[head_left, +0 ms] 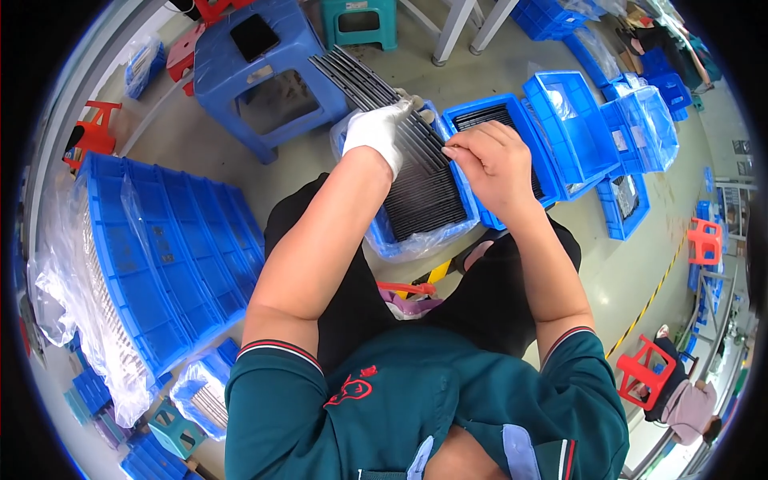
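My left hand (376,134), in a white glove, is closed around a bundle of thin dark rods (352,78). The bundle slants from the upper left down toward my right hand (498,164). That hand is bare, its thumb and forefinger pinched together beside the lower rod ends; what sits between the fingertips is too small to make out. Below both hands stands a blue bin (474,210) with a clear plastic liner. Many similar dark rods (424,204) lie in it side by side. Part of this bin is hidden by the held bundle and the glove.
Right of the bin is another blue bin (549,178) with dark rods, then stacked blue crates (588,156). A blue stool (216,72) carrying a black phone (254,38) stands ahead left. Tall blue crates (164,248) rise at my left. Another person (686,400) is far right.
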Demonstrator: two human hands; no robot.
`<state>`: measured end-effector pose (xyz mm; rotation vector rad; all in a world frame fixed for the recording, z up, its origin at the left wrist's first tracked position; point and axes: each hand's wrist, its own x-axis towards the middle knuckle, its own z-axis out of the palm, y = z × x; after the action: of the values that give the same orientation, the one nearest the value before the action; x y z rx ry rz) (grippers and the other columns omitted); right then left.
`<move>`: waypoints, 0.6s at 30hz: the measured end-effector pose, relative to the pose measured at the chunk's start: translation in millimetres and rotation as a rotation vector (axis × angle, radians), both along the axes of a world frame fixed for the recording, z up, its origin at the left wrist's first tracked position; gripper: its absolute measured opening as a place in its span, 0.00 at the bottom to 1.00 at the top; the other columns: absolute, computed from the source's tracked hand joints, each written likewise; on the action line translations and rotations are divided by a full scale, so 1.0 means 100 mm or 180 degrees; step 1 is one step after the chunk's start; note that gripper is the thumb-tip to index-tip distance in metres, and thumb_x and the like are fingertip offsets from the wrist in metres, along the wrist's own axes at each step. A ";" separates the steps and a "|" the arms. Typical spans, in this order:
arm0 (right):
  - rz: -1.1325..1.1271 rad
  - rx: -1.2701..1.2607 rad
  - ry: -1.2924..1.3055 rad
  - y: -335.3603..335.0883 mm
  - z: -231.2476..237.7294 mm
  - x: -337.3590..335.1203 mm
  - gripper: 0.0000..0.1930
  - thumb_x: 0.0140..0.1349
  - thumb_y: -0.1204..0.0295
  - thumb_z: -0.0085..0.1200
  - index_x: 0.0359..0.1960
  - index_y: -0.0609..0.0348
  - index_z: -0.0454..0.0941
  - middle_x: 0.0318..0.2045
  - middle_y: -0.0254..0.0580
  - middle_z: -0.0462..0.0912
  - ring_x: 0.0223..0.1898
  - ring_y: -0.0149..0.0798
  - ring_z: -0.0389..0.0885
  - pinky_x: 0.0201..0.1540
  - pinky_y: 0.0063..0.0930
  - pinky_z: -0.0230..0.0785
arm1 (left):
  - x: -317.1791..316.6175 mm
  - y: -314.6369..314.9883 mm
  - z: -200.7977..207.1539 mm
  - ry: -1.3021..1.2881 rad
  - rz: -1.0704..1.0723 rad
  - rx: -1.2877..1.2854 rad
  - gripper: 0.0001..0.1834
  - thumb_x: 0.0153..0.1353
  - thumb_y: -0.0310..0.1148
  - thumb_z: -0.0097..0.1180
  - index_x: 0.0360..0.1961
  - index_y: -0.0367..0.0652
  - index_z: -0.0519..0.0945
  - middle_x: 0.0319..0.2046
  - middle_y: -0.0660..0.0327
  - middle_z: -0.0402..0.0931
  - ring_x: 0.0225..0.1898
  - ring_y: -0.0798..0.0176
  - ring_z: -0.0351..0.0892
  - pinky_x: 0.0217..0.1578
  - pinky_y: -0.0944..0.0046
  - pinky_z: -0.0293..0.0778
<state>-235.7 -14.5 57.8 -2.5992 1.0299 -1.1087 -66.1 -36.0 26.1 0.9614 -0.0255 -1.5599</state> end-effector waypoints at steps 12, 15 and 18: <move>0.0175 -0.0125 0.0286 0.05 0.02 0.08 0.04 0.48 0.73 0.63 0.26 0.55 0.79 0.25 0.35 0.80 0.30 0.40 0.78 0.34 0.32 0.68 | 0.01 -0.01 -0.01 0.0192 0.0051 0.0068 0.06 0.61 0.22 0.53 0.39 0.39 0.74 0.33 0.54 0.78 0.31 0.54 0.79 0.30 0.55 0.77; 0.0146 -0.0323 0.0369 0.04 -0.02 0.05 0.05 0.47 0.73 0.63 0.26 0.53 0.79 0.25 0.33 0.79 0.29 0.38 0.77 0.34 0.32 0.66 | -0.03 -0.02 -0.01 0.0280 0.0070 0.0170 0.06 0.60 0.22 0.53 0.39 0.39 0.74 0.33 0.53 0.78 0.31 0.54 0.80 0.30 0.55 0.77; 0.0221 -0.0380 0.0406 0.06 0.00 0.08 0.06 0.46 0.73 0.63 0.27 0.53 0.79 0.26 0.32 0.79 0.30 0.37 0.76 0.34 0.32 0.66 | 0.01 -0.02 -0.05 0.0370 0.0063 0.0153 0.06 0.61 0.23 0.54 0.39 0.38 0.74 0.33 0.54 0.78 0.31 0.54 0.80 0.30 0.56 0.77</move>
<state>-227.6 -8.9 58.1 -2.8090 0.9157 -1.0305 -65.3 -38.3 21.4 0.9044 0.1035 -1.6018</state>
